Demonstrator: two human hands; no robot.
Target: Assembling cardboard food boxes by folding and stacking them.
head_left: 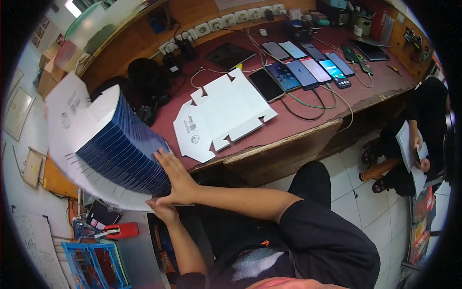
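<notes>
A thick stack of die-cut cardboard sheets (127, 156), white with dark blue parts, leans at the left beyond the table's edge. My right hand (179, 180) presses against its blue side near the lower end, fingers spread and thumb down. Under that same end, my left hand (164, 212) grips the near corner; some of its fingers are hidden. The sheets fan apart along their edges. One loose white cardboard sheet (224, 115), notched along its sides and printed in small dark marks, lies flat on the dark red table (298, 108) to the right of the stack.
Several phones (303, 72) with charging cables lie on the table, beside a dark tablet (228, 55). Sockets (228, 20) line the back board. A red stapler-like tool (120, 230) and a blue plastic rack (94, 265) are at lower left. Another person (418, 139) sits at right holding papers.
</notes>
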